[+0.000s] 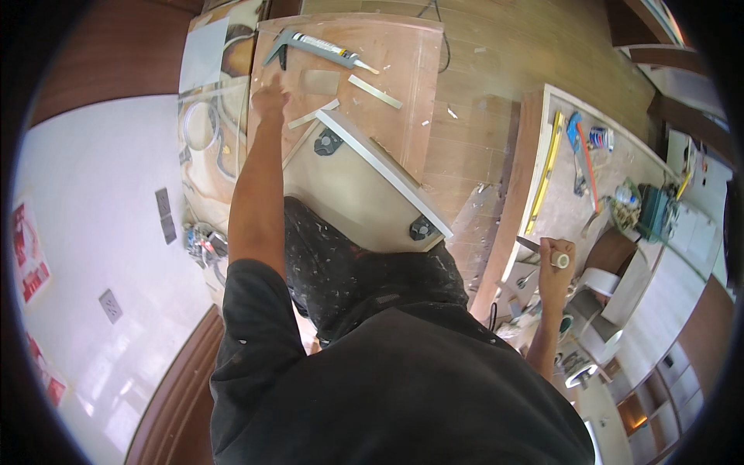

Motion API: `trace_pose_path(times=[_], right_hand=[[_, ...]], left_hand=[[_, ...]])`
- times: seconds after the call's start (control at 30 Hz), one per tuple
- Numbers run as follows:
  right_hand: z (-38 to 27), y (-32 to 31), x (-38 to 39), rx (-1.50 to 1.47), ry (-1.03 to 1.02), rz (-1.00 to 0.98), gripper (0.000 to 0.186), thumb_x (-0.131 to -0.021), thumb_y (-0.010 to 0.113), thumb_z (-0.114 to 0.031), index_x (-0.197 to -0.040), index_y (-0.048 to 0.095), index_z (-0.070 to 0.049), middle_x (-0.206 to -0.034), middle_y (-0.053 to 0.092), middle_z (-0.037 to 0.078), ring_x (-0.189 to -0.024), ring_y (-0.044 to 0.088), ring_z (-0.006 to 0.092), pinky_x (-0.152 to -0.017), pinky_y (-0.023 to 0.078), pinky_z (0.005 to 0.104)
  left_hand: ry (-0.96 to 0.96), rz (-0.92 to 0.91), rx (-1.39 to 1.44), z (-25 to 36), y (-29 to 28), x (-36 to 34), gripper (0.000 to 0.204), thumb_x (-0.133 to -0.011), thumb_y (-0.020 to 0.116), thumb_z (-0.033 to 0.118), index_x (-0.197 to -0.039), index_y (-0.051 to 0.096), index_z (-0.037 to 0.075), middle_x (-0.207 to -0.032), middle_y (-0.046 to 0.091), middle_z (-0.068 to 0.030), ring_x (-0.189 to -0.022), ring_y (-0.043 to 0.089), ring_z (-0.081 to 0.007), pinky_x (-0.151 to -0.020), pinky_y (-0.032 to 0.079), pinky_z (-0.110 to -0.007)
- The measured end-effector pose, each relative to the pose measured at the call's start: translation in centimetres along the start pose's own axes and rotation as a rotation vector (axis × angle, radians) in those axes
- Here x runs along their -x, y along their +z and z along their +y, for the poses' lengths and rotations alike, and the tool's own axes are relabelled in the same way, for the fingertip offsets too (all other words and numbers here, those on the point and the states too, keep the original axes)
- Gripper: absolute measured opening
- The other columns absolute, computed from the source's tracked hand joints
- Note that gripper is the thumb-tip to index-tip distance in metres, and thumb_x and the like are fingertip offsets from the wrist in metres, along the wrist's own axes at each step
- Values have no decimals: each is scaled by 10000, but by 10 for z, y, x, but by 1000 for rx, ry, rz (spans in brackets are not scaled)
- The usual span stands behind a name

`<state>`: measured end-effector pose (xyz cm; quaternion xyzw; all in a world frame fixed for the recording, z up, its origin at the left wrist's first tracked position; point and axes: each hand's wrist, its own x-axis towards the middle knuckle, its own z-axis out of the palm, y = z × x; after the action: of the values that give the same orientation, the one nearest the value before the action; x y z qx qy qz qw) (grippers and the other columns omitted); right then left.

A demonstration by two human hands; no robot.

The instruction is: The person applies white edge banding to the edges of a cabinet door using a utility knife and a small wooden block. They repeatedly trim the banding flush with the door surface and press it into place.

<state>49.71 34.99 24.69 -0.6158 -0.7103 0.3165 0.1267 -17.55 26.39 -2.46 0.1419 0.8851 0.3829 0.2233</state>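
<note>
My right hand (553, 267), out to the right, is closed around a bladed tool with a pale round handle (560, 261). Its narrow dark blade (528, 244) points left. My left hand (270, 99) reaches over the board just below a grey caulking gun (322, 48) loaded with a cartridge; its fingers are too blurred to read. Across my thighs leans a beige panel (349, 186) with a white edge strip (387, 174). Two black plastic fittings (328, 142) sit near its corners. Thin pale strips (375, 91) lie beyond it.
A reddish-brown board (411, 46) lies under the gun. On the right, a raised wood-edged surface (542, 108) bears a yellow level (545, 174), a blue-and-red tool (583, 155), a can (601, 138) and a green box (655, 209). A white wall (101, 201) stands left.
</note>
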Motion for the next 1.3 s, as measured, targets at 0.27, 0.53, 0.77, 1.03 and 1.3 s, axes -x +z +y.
trace_pose_path(times=[0.27, 0.53, 0.77, 1.03, 1.3], right_hand=[[6, -37, 53, -155, 141, 240, 214, -881, 704, -119, -1038, 688, 26, -941, 671, 79, -849, 602, 147, -798, 475, 278], [14, -23, 84, -670, 427, 404, 285, -906, 666, -117, -1127, 662, 63, -1061, 680, 130, -973, 626, 160, -869, 489, 268], [11, -17, 112, -1124, 469, 457, 338, -920, 632, -90, -1180, 580, 120, -1157, 613, 209, -1079, 621, 260, -1000, 492, 356], [37, -22, 130, -1308, 543, 450, 379, -928, 598, -90, -1229, 536, 132, -1227, 577, 216, -1188, 567, 292, -1062, 442, 376], [10, 37, 146, -940, 388, 23, 426, -844, 668, -3, -1267, 622, -10, -1310, 617, 120, -1233, 552, 197, -1068, 399, 328]], left_hand=[[1122, -564, -1005, 85, 44, 171, 605, -907, 553, 535, -1157, 649, -8, -1239, 616, -194, -1242, 521, -343, -1110, 332, -485], [1339, -1011, -838, 82, 76, 297, 625, -910, 579, 487, -1251, 565, -37, -1303, 562, -208, -1271, 479, -373, -1159, 269, -474], [1179, -991, -536, 103, 136, 384, 645, -882, 627, 506, -1258, 562, -14, -1264, 579, -235, -1237, 508, -373, -1121, 312, -474], [654, -1470, -382, 117, 134, 416, 648, -950, 503, 561, -1230, 577, -19, -1227, 607, -222, -1202, 550, -325, -1040, 408, -449], [-761, -925, 942, 159, 141, 502, 430, -1056, 391, 351, -1291, 403, -9, -1238, 567, -245, -1106, 599, -330, -980, 483, -450]])
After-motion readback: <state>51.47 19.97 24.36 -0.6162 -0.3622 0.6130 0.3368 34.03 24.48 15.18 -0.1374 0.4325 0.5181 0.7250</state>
